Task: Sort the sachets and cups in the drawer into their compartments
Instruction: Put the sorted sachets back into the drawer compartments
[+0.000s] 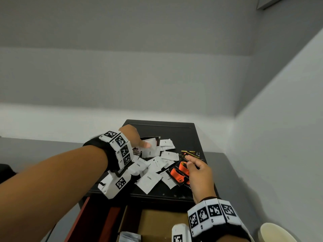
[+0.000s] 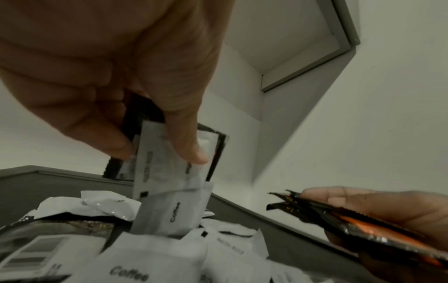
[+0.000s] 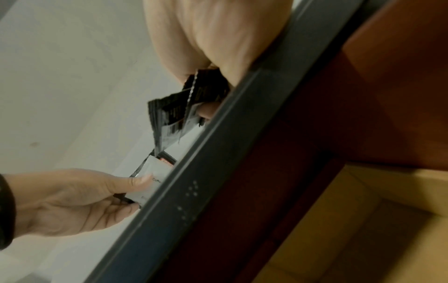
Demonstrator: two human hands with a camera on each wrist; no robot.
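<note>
Cardboard-brown compartments of the open drawer [image 1: 157, 222] occupy the nearest zone of the head view, bounded by red-brown wooden sides. A white sachet [image 1: 130, 236] lies at the near left edge of the drawer interior. A stack of cream paper cups [image 1: 274, 232] stands at the near right, outside the drawer.

Beyond the drawer, a black box top [image 1: 174, 131] carries the loose sachets. White sachets [image 1: 148, 180], several printed "Coffee", lie scattered and overlapping across its left and centre.

The right hand [image 1: 198, 173] works at the right side of the box top. Its thumb and fingers pinch a fan of black sachets with orange print [image 1: 180, 173]; the left wrist view shows the thumb pressed on top of the fan [image 2: 363, 220]. Further black sachets with gold print [image 1: 192, 154] lie just beyond the fingertips.

The left hand [image 1: 133, 137] is at the far left of the pile. Its thumb and forefinger pinch a small stack of white sachets [image 2: 164, 166] with a dark-edged sachet [image 2: 215, 153] behind them. The stack hangs roughly upright above the pile, its lower edge touching the sachets below.

Grey walls close the scene at the far side and right.
</note>
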